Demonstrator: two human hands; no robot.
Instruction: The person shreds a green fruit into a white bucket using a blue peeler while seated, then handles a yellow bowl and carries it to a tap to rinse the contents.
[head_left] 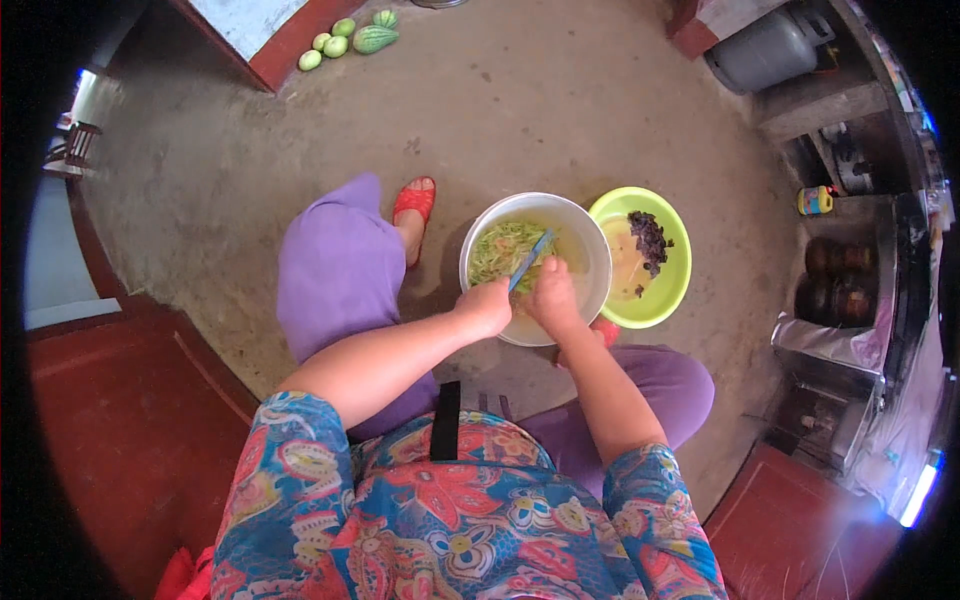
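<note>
A pale metal pot (592,300) stands on the floor in front of me. In it lie thin green vegetable shreds (497,250) in what looks like liquid. My left hand (486,307) is closed over the pot's near side, around a slim blue knife (530,260) that slants away toward the far right. Just right of the blade is my right hand (552,293), with its fingers bent together over the pot; whatever they hold is hidden. A lime-green basin (680,285) touches or nearly touches the pot's right side, with dark chopped pieces (650,242) in shallow liquid.
Several pale green round vegetables (336,46) and a striped green one (375,39) lie by the far left wall. A grey gas cylinder (765,50) lies far right. Along the right side runs a shelf with a yellow bottle (815,200) and dark jars (838,280).
</note>
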